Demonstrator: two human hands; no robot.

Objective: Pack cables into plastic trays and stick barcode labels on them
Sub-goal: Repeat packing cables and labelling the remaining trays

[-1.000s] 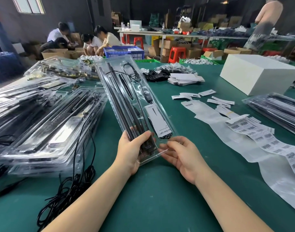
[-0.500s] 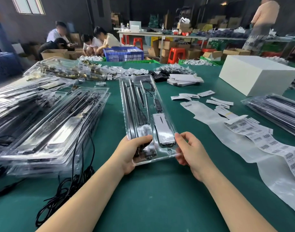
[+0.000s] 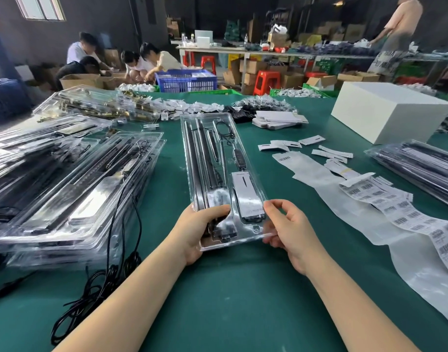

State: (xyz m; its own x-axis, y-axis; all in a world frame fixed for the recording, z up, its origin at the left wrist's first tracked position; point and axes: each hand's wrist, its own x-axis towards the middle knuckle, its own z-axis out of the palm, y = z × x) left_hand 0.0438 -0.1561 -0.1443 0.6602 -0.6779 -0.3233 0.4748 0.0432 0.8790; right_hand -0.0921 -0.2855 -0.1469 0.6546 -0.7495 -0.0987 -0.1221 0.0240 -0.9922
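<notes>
A long clear plastic tray (image 3: 210,158) lies lengthwise in front of me over the green table (image 3: 243,301). It holds black rods, a coiled black cable with an inline controller and a white card. My left hand (image 3: 197,229) grips the tray's near left corner, thumb on top. My right hand (image 3: 286,227) pinches its near right edge. A strip of barcode labels (image 3: 395,209) on white backing paper runs along the right side of the table.
Stacks of filled clear trays (image 3: 73,189) sit at the left with loose black cable (image 3: 98,283) in front. More trays (image 3: 421,166) lie at the right, behind them a white box (image 3: 385,113). Small white cards (image 3: 281,120) lie at the back. People work beyond the table.
The tray has swung from tilted up and leaning left to lying flat and straight ahead. My right hand moved from under its near end to pinching the right edge.
</notes>
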